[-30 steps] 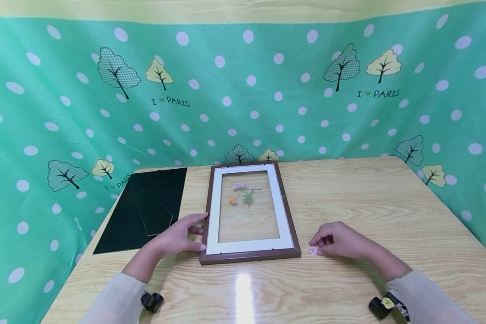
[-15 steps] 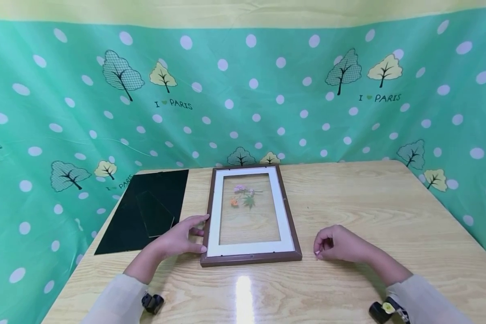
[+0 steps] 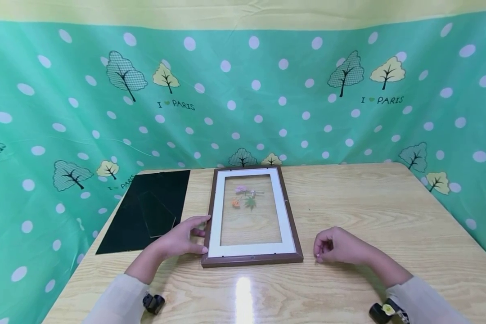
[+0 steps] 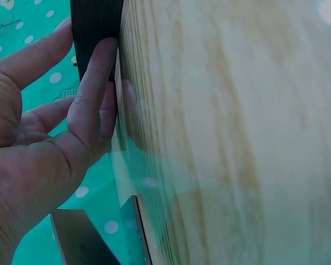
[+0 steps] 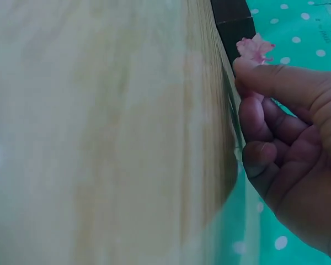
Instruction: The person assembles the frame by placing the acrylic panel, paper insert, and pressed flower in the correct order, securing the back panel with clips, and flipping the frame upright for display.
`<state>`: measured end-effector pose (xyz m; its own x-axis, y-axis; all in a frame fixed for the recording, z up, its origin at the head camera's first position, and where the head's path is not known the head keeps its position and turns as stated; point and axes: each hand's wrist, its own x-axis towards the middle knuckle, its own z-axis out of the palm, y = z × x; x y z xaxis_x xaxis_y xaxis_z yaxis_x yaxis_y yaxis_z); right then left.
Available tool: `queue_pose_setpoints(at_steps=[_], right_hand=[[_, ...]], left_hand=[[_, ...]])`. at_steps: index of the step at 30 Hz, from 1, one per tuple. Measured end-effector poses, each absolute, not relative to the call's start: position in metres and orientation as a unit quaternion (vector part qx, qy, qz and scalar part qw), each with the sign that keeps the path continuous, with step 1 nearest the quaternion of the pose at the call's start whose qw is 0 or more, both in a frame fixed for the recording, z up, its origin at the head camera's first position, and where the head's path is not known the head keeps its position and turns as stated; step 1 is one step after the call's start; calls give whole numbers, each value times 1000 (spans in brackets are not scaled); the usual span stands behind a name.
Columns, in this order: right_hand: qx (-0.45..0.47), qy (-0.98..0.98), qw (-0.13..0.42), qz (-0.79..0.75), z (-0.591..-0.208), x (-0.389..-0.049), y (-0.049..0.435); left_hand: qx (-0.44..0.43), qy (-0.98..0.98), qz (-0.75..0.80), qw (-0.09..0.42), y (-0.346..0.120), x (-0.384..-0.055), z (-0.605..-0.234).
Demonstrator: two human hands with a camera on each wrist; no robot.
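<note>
Right hand [image 5: 295, 130]: pinching the flower [image 5: 256, 48] between thumb and fingertip, petals showing past the tips.
Flower: sitting right of the frame [image 3: 253, 259], apart from it; looking thin, so probably needing light pressure.
Left hand [image 3: 178, 240]: touching the frame's left edge, thumb and forefinger standing wide apart; steadying without pushing seems wise.
Forearms [image 3: 388, 266]: slanting inward from both lower corners.

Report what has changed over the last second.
The pink flower pinched in the right hand seems turned: its petals showed in the head view, now only a sliver does. Nothing was grasped or released. The left hand still touches the picture frame, which stayed put like the black board.
</note>
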<state>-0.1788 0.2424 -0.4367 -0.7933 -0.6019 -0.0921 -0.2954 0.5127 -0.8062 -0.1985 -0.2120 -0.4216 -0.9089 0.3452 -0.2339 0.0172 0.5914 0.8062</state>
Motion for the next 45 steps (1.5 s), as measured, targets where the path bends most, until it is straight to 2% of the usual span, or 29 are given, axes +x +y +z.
queue_pose_setpoints(at_steps=[6,17,45], right_hand=[[-252,840,183,-444,-430,-183,242],[-246,863,114,-427,-415,-201,234],[-223,852,98,-464,-382,-254,185]], left_hand=[[108,871,441,187,-212,-199,-422],[112,878,428,184,-211,-199,-423],[109,878,430,182,-211,-197,-422]])
